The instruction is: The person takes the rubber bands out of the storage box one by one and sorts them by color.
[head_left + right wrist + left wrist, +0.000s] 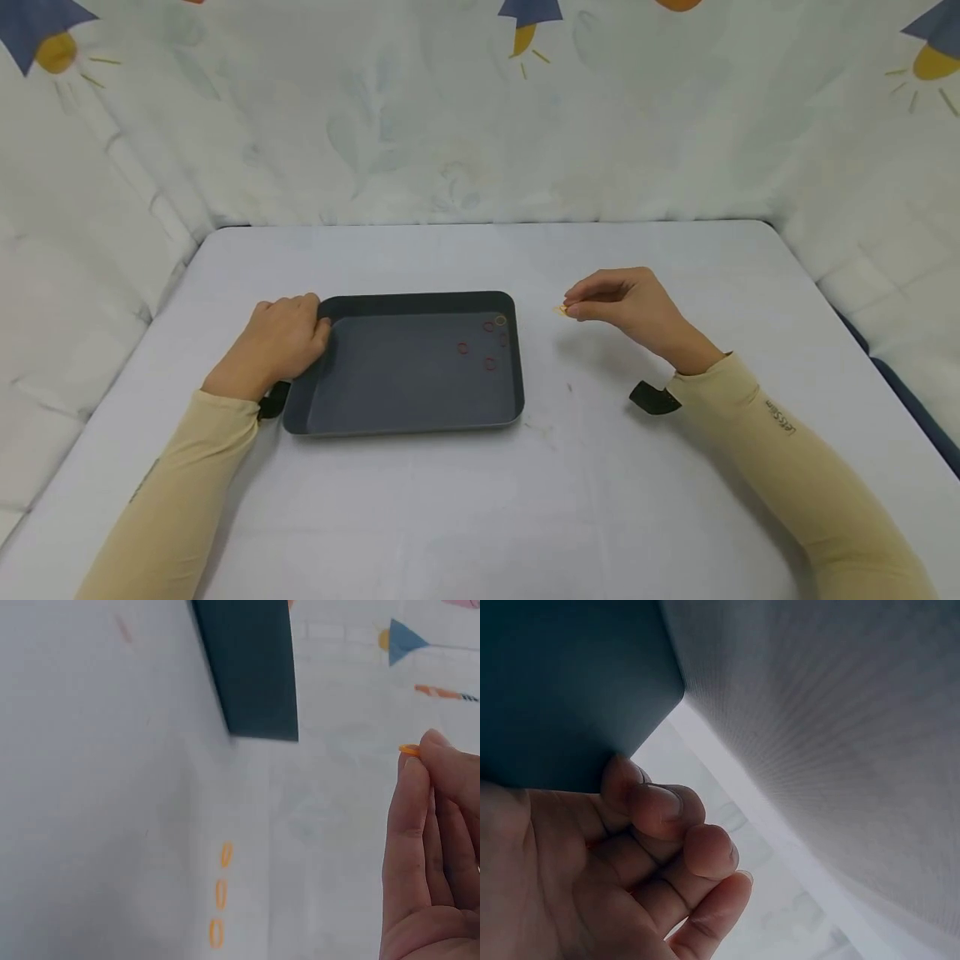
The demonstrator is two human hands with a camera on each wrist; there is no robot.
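A: Head view. Where do the two hands lie?

B: The left hand (281,342) grips the far left corner of the shallow dark grey rectangular metal tray (420,421), fingers curled over its rim; the left wrist view shows those fingers (660,806) bent against the tray's outer wall (570,682). The right hand (622,304) is raised just off the tray's right side, apart from it, and pinches a small orange rubber ring (561,310) between thumb and fingertips.

A: Is the pinch confirmed elsewhere?

B: Yes — the right wrist view shows the ring (409,749) held at the fingertips (420,772), with the tray's corner (255,675) beyond it.

A: What lies in the tray?

B: Several small rings near its far right corner — four thin red rubber rings (489,363) and one yellowish ring (500,320) close to the rim.

A: And the surroundings?

B: The tray rests flat on the pale grey-white desk (480,517). Three orange marks (220,894), perhaps more rings, show in a row in the right wrist view; I cannot tell what they lie on. A white cloth printed with blue and yellow shapes (465,108) encloses the desk. Both arms wear beige sleeves (810,475).
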